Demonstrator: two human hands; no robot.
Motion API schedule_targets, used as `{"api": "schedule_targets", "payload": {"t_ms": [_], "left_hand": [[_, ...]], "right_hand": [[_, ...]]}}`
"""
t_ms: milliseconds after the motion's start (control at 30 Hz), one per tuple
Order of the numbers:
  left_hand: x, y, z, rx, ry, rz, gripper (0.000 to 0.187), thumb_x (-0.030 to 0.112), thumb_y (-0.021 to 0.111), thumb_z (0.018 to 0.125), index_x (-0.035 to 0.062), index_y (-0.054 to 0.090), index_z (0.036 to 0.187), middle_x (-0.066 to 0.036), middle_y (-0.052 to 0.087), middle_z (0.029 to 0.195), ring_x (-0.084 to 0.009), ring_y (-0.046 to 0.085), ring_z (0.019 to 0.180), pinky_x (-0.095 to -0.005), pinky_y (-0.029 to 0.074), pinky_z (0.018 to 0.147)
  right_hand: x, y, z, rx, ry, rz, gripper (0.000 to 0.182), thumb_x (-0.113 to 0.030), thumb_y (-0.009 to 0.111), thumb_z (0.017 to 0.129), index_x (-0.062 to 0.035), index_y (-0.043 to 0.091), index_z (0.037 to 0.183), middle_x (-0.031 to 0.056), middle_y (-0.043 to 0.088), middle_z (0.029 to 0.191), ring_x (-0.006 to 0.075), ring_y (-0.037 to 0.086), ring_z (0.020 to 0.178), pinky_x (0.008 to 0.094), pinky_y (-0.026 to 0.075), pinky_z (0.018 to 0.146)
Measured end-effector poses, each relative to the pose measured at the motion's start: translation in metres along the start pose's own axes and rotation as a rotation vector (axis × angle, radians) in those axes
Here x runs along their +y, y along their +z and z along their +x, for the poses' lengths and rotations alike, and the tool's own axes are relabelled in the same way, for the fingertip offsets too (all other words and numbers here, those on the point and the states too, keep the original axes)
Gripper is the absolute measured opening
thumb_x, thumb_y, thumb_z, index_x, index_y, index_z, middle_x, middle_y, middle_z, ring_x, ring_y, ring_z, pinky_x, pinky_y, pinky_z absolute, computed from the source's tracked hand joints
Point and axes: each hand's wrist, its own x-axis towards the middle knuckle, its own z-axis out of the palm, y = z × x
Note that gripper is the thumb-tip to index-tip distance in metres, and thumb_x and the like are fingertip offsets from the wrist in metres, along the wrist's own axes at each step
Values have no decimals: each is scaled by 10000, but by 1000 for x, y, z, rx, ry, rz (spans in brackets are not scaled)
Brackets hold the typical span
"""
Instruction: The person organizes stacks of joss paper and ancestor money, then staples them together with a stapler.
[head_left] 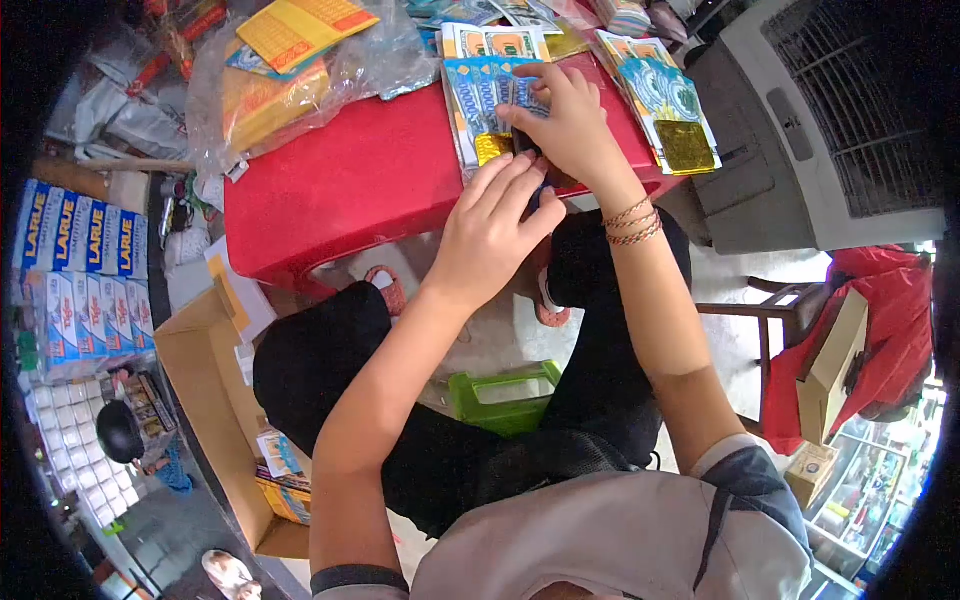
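On the front edge of the red table (330, 195) lies a layered bundle of joss paper (480, 90), blue printed notes fanned over a white sheet with a gold foil square (494, 148) at its near end. My right hand (575, 125) is over the bundle's right side, thumb and index finger apart, fingertips at the blue notes. My left hand (500, 220) is closed at the near edge, its fingers around a dark object (524, 146) mostly hidden by both hands. Right of them lies a similar bundle (665, 105) with gold foil.
A plastic bag (375, 60) with yellow paper packs (300, 30) covers the table's back left. An open cardboard box (205, 370) stands left of my legs, a green stool (505, 400) between them. A grey cooler-like unit (760, 130) and a wooden chair (765, 315) are at right.
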Motion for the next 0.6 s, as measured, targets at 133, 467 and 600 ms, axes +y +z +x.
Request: {"api": "schedule_targets", "payload": {"t_ms": [133,467,600], "left_hand": [[2,0,4,12,3,7,108,47,619,751,60,562,842,-145,622,1019,-292,608,1044,-404,488,899],[5,-5,8,-19,-14,-18,98,37,669,739,45,605,812,-129,636,1015,-302,627,991,-411,497,875],[1,-6,9,-42,-39,-42,105,47,678,745,49,617,831,-130,637,1025,-299,627,994,-415,496,878]], "right_hand": [[-14,-31,23,145,-452,127,376,-225,703,833,-58,617,1159,125,620,1117,281,549,1080,378,419,943],[-14,39,52,528,-652,-457,377,-360,543,905,-114,580,1189,160,541,1192,369,504,1091,614,351,907],[-41,-31,64,173,-431,-302,507,-377,349,1010,-73,308,1414,219,245,1488,377,68,1442,549,39,1122]]}}
